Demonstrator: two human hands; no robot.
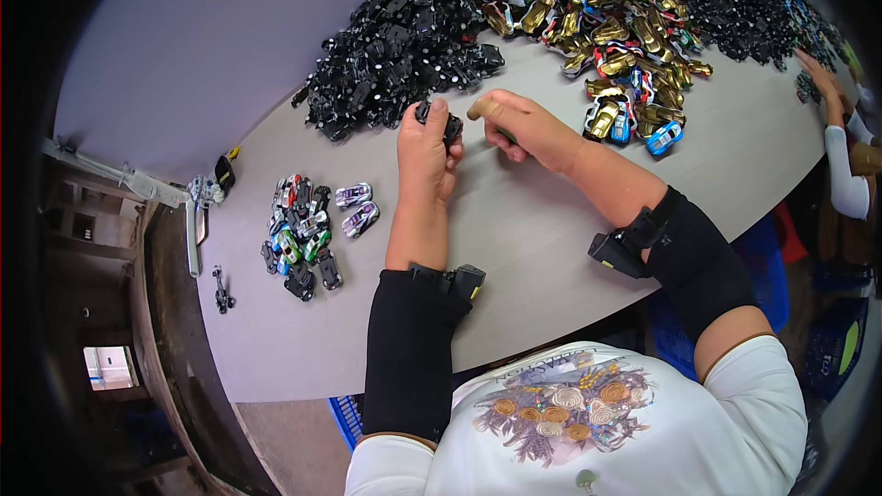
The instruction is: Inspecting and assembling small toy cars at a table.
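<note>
My left hand [424,152] is raised over the table and closed round a black toy car chassis [451,127], its thumb pressed on top. Just to the right is my right hand [531,133], apart from the chassis, its fingers curled in. A tan cover wraps one of its fingertips. A small dark greenish bit shows between those fingers, too hidden to name. Beyond both hands lies a big heap of black chassis [395,50]. To its right spreads a heap of shiny toy car bodies [616,32] in gold, red, green and blue.
On the grey table [533,248], left of my arms, sit a cluster of toy cars [299,234] and two purple-and-white cars [358,209]. A small dark part [222,292] lies near the left edge. Another person's hand [820,76] reaches in at the far right, by another black heap [726,5].
</note>
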